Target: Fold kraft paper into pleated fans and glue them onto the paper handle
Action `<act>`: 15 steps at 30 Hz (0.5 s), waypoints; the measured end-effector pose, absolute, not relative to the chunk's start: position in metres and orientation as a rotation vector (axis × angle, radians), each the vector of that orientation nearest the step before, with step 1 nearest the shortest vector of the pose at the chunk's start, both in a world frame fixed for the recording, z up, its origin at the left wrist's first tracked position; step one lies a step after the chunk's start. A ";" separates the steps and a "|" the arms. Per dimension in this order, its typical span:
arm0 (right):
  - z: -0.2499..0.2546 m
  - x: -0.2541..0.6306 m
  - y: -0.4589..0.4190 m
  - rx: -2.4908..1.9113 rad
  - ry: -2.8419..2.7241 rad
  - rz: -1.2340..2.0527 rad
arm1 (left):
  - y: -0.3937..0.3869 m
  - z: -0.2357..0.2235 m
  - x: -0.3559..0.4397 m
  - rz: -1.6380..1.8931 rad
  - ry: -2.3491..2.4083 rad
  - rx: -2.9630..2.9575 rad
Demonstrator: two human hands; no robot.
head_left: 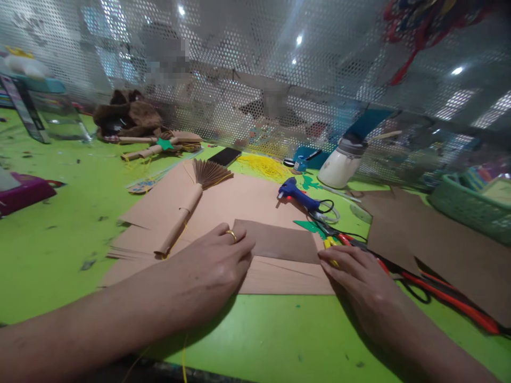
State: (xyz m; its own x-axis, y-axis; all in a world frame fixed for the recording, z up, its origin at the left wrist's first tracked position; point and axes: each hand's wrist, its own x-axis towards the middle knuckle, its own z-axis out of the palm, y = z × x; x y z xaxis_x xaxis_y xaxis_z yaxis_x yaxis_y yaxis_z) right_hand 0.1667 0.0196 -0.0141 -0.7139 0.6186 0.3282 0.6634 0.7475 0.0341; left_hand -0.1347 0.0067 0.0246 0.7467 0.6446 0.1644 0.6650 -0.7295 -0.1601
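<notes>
A strip of brown paper (285, 243) lies level over larger light-brown paper sheets (255, 197) in front of me. My left hand (217, 255), with a ring on one finger, is closed on the strip's left end; the thumb is largely hidden. At the strip's right end, the fingertips of my right hand (355, 274) pinch the edge. Just beyond those fingers lie yellow-handled scissors (331, 246) and red-handled pliers (346, 239). Left of the strip rests a rolled paper tube with a pleated fan top (186, 218).
Behind the sheets are a blue glue gun (297, 194), a phone (224, 156), yellow raffia-like strands (263, 166) and a white bottle (339, 165). Brown paper (423, 229) and a green basket (471, 210) stand right. A finished-looking paper bundle (163, 143) lies back left, before a perforated metal screen (255, 69).
</notes>
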 end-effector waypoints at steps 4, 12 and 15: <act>-0.018 0.171 0.022 -1.003 -2.656 -0.207 | 0.003 0.028 -0.138 -0.086 -1.086 -2.726; -0.020 0.169 0.023 -0.968 -2.634 -0.318 | -0.003 0.028 -0.152 -0.086 -1.184 -2.710; -0.020 0.168 0.022 -0.941 -2.626 -0.349 | -0.004 0.027 -0.155 -0.096 -1.189 -2.744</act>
State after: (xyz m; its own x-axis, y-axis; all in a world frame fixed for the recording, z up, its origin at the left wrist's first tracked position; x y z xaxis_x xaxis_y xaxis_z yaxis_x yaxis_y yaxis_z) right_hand 0.1680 0.0218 -0.0196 -0.7279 0.5682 0.3837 0.6487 0.7520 0.1170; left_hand -0.1547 -0.0041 0.0265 0.6837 0.7202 0.1177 0.7297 -0.6746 -0.1114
